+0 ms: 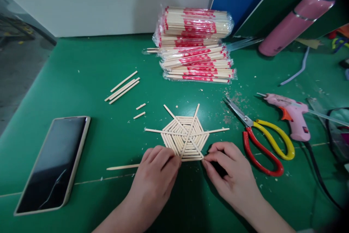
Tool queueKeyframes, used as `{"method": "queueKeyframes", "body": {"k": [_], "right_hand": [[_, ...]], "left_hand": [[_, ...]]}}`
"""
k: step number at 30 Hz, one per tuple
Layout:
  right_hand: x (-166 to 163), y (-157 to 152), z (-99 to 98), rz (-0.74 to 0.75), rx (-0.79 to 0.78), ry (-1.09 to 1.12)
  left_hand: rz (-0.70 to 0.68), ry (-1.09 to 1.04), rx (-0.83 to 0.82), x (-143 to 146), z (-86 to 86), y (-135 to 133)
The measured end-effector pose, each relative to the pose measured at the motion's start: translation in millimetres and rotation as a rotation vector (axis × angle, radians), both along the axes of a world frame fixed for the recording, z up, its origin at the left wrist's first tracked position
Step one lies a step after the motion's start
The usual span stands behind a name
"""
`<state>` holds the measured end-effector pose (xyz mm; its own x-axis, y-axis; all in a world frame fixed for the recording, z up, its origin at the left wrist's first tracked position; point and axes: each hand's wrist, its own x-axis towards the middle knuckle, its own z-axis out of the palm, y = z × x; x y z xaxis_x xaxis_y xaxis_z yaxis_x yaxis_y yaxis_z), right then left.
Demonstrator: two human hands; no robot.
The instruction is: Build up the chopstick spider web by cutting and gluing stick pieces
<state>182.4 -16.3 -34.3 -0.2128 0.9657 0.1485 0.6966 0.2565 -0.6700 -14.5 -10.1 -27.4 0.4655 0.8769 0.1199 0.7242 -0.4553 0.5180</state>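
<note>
Stick hexagon [185,136] lies flat mid-table. Our left hand [155,175] is curled shut over a long stick [122,167] laid along the hexagon's near edge. Our right hand [231,175] pinches its near right corner. We judge this to be the fitting of an outer piece, which calls for holding the stick flush. Scissors [261,142] lie just right and the phone [54,164] well left. The room to move is between phone and hands.
</note>
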Motion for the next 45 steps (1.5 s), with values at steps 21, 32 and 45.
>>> {"method": "queueKeyframes", "body": {"k": [21, 32, 45], "right_hand": [[-1.3, -0.4, 1.1, -0.006, -0.003, -0.013], [0.3, -0.1, 0.4, -0.012, -0.004, -0.011], [0.3, -0.4, 1.9, -0.014, -0.009, -0.013]], "left_hand": [[0.033, -0.017, -0.01, 1.9, 3.7, 1.4], [0.021, -0.014, 0.003, 0.7, 1.2, 1.7], [-0.001, 0.003, 0.043, 0.6, 2.9, 4.1]]}}
